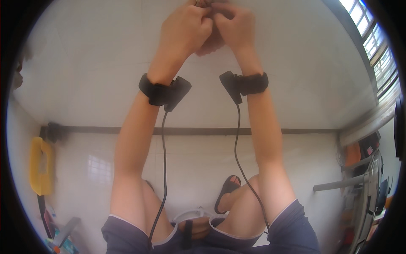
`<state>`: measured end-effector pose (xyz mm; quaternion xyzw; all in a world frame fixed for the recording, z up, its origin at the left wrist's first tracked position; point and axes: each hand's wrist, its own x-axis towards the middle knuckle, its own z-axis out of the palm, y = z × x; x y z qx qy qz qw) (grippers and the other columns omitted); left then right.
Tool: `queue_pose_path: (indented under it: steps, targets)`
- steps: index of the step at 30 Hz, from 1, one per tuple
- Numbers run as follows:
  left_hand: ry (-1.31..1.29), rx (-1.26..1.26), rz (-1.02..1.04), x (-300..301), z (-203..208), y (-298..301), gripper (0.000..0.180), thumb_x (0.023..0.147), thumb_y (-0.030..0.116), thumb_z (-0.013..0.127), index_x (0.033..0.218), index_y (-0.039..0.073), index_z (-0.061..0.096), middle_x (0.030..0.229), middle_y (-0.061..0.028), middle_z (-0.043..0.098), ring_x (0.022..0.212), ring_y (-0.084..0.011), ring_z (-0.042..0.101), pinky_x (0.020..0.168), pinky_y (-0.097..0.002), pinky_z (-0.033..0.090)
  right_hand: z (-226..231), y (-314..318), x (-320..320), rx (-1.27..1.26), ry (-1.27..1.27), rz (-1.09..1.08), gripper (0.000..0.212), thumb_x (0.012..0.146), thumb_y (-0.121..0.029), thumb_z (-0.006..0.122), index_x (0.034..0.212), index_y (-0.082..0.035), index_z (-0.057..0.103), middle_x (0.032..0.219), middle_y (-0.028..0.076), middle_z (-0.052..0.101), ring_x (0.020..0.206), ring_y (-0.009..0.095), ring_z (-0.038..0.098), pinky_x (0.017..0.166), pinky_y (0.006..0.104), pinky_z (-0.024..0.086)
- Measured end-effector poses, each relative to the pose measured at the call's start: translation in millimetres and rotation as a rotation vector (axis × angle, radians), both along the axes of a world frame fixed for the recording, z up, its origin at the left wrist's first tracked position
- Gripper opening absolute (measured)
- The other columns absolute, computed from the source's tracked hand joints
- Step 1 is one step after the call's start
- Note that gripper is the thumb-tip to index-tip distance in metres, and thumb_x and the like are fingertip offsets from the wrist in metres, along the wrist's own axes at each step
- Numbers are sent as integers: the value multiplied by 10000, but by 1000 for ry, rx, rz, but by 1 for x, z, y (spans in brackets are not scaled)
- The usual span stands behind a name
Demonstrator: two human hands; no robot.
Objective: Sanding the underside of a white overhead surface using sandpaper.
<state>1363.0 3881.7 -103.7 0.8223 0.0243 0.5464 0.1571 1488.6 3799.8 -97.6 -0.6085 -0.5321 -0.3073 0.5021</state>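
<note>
Bright light fills the barred window [373, 44] at right; the pale floor [198, 163] gleams.

Upper R: bright barred window [363, 19], dark frame strip [353, 34] alongside. Pale surface [105, 63] fills most of upper view, w/ dark strip [198, 131] across its near side; pale floor [304, 169] below, grid-like reflection [99, 166] on L. Far L: yellow plastic pc. [35, 169] w/ oblong slot, small dark clump [55, 132] nr its top. Btm L: grey bar [67, 230] + blurred clutter. R side: grey bar sticking out [338, 184], orange item [352, 153] nearby, kind unclear.
</note>
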Motion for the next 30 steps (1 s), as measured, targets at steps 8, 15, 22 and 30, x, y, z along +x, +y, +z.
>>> queue_pose_path:
  steps: [8,15,22,30]
  targets:
    - [-120,91,39,14,-10,-8,448,854,55,585,1292,-28,625,1293,-218,625,1108,-400,636,948,-450,526,17,-9,-7,-41,23,-95,376,778,-105,604,1110,-1,746,929,261,725,885,402,724,827,436,574]
    - [-240,248,37,27,-11,1,470,867,99,607,1303,-78,589,1340,-247,598,1190,-413,593,978,-472,498,-5,12,-21,192,65,-95,408,810,-119,585,1166,35,711,987,300,711,914,416,721,853,444,567]
    - [-159,233,60,24,-9,0,522,850,134,616,1338,-41,560,1277,-226,606,1144,-398,590,956,-480,471,-9,14,-19,245,27,8,414,843,-65,550,1215,75,667,1073,295,713,1014,393,715,904,412,557]
    - [-77,175,98,40,-23,0,433,787,99,678,1210,22,629,1156,-189,623,944,-377,641,826,-456,511,-11,-1,-11,-13,192,-37,487,799,-58,517,1252,22,674,1182,264,679,1001,402,675,878,425,535]
